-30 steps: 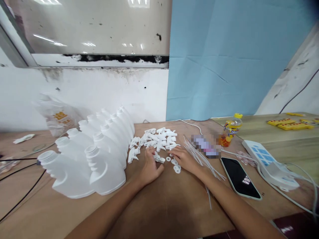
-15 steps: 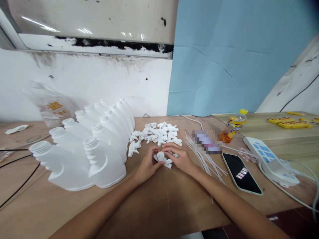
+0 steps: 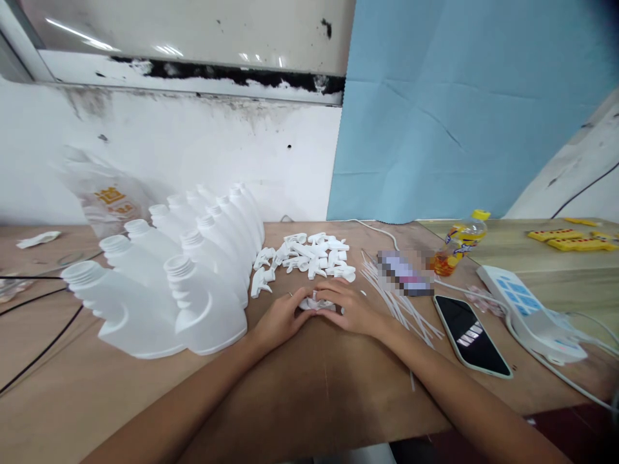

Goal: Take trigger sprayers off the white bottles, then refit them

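Note:
Both hands meet at the middle of the table around a white trigger spray head [image 3: 312, 301]. My left hand [image 3: 280, 318] grips its left side with bent fingers. From the right, my right hand [image 3: 352, 309] closes over the top of it, thumb near the left thumb. Much of the spray head is hidden by the fingers. Just beyond the hands lies a pile of similar white spray heads [image 3: 316, 258]. White handled bottles [image 3: 210, 319], uncapped, stand upright in two rows to the left. Thin white tubes [image 3: 397, 298] lie loose beside my right hand.
To the right are a black-screened phone [image 3: 471, 335], a blurred-out flat item [image 3: 403, 274], a drink bottle [image 3: 459, 243] and a white power strip [image 3: 529, 316] with cables. Yellow parts [image 3: 575, 241] lie farther off. A plastic bag [image 3: 113, 200] and black cables [image 3: 43, 348] are at left.
My hands have drawn together over the spray head, and my right fingers now cover its round cap, which showed before. The whole view has shifted slightly.

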Motion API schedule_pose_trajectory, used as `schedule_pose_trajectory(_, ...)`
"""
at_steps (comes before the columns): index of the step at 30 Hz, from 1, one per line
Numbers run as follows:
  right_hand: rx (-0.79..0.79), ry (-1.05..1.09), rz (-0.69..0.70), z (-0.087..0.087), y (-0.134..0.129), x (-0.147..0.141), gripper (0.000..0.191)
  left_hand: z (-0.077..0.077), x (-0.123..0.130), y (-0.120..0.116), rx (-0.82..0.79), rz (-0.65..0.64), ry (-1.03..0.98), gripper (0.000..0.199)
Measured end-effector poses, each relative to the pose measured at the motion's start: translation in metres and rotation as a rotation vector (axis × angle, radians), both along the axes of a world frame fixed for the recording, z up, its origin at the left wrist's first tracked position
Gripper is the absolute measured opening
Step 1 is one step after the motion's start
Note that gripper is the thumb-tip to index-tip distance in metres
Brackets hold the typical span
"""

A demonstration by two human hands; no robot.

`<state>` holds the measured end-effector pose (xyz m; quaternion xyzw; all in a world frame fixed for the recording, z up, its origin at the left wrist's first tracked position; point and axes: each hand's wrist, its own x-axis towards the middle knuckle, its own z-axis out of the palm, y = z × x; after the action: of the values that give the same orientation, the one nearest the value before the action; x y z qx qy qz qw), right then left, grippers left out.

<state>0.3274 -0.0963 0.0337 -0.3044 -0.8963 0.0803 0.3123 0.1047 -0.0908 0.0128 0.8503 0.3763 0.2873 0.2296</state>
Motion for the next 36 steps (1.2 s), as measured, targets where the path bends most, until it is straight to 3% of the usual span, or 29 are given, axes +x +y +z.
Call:
schedule_pose_trajectory(7, -0.127, 0.17, -0.016, 0.014, 0.004, 0.013, 0.02, -0.005, -0.003, 0.003, 0.134, 0.009, 0.116, 0.021)
schedule_pose_trajectory(10, -0.037, 0.205, -0.323, 0.023, 0.016, 0.042, 0.02, -0.005, -0.002, 0.002, 0.15, 0.055, 0.109, 0.022)
schedule_pose_trajectory(12, 0.003, 0.047, -0.577, 0.025, 0.026, 0.065, 0.016, -0.004, -0.001, 0.001, 0.127, 0.071, 0.096, 0.021)
schedule_pose_trajectory(14, -0.077, -0.162, -0.759, 0.022, 0.033, 0.087, 0.013, -0.003, 0.0, 0.0, 0.094, 0.081, 0.094, 0.022)
schedule_pose_trajectory(17, -0.242, -0.317, -0.858, 0.011, 0.04, 0.106, 0.014, -0.003, 0.002, -0.001, 0.071, 0.086, 0.097, 0.026)
schedule_pose_trajectory(22, -0.309, -0.2, -0.853, -0.004, 0.047, 0.11, 0.007, -0.002, 0.002, -0.001, 0.092, 0.065, 0.102, 0.021)
schedule_pose_trajectory(26, -0.31, -0.064, -0.853, 0.0, 0.052, 0.109, 0.013, -0.001, 0.002, -0.002, 0.095, 0.062, 0.085, 0.02)
schedule_pose_trajectory(28, -0.319, 0.115, -0.811, 0.007, 0.052, 0.108, 0.018, -0.001, 0.002, -0.002, 0.078, 0.063, 0.064, 0.02)
schedule_pose_trajectory(31, -0.332, 0.527, -0.642, 0.021, 0.048, 0.106, 0.034, -0.002, 0.004, -0.002, 0.037, 0.061, 0.038, 0.027)
schedule_pose_trajectory(36, -0.451, 1.006, -0.269, 0.042, 0.037, 0.093, 0.033, -0.001, 0.01, -0.002, 0.041, 0.031, 0.055, 0.029)
